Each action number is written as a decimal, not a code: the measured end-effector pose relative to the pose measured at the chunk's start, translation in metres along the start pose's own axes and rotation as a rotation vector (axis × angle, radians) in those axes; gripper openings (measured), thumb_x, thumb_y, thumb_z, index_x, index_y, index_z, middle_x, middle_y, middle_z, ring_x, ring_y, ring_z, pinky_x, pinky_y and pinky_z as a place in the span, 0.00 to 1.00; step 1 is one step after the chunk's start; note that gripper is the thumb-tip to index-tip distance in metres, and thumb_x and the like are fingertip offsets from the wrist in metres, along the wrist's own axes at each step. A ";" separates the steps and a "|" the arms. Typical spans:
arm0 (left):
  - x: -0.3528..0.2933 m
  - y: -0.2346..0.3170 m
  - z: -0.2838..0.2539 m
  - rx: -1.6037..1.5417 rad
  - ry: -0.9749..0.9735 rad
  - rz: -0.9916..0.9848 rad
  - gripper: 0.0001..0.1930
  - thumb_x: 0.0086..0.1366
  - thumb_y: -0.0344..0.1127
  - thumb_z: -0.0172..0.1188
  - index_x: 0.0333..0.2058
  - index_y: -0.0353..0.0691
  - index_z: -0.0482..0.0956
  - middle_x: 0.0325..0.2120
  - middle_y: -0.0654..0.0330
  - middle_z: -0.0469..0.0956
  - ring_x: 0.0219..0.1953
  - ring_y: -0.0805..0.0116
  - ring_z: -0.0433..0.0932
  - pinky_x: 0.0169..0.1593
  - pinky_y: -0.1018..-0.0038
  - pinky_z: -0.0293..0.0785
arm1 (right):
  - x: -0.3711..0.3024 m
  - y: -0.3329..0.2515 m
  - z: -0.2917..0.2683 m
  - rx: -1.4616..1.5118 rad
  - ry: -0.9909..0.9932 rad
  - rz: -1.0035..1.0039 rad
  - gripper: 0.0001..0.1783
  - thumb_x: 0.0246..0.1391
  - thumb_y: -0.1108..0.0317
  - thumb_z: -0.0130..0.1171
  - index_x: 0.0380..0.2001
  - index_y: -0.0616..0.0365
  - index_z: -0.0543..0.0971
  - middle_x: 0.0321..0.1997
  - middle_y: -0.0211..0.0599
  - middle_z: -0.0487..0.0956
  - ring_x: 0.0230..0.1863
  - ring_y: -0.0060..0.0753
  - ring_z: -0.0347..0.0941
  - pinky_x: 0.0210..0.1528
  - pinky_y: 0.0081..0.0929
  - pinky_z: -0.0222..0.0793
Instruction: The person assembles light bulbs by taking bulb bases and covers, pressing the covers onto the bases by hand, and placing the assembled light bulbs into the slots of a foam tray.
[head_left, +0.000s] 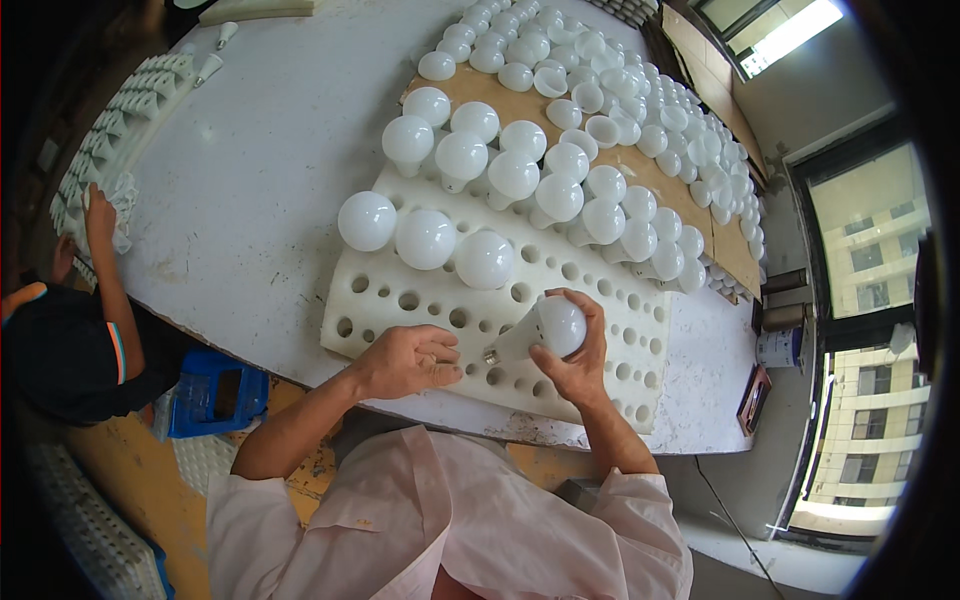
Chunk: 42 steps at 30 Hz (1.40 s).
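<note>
A white LED light bulb is gripped by its dome in my right hand, tilted so its metal screw base points left. My left hand is beside that base, fingers loosely extended with a gap to the bulb and nothing visible in them. Under both hands lies a white foam tray with rows of round holes. Three bulbs stand in its holes at the left, and fuller rows of bulbs stand along its far side.
Behind the tray, many loose white bulb covers lie on brown cardboard. At the far left, a co-worker's hand touches white parts on another tray. A blue plastic stool stands below the table's left edge; windows are at right.
</note>
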<state>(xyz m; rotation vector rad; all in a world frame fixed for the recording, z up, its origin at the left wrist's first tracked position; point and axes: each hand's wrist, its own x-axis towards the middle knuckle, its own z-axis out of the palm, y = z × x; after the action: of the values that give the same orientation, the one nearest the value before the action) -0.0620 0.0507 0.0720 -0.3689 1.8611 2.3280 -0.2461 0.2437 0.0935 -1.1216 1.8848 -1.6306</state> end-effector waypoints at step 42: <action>-0.034 -0.100 -0.046 0.182 1.115 0.316 0.34 0.67 0.56 0.37 0.51 0.22 0.64 0.44 0.42 0.73 0.46 0.57 0.73 0.51 0.64 0.69 | 0.381 0.042 -0.164 -1.084 -0.016 -0.017 0.30 0.42 0.65 0.61 0.54 0.49 0.73 0.50 0.44 0.76 0.52 0.45 0.71 0.56 0.37 0.66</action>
<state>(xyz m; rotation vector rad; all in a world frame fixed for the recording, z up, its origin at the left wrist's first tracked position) 0.0014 0.0300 -0.0224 -1.7284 2.6753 2.2588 -0.6072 0.0491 0.1665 -1.4717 2.8087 -0.4843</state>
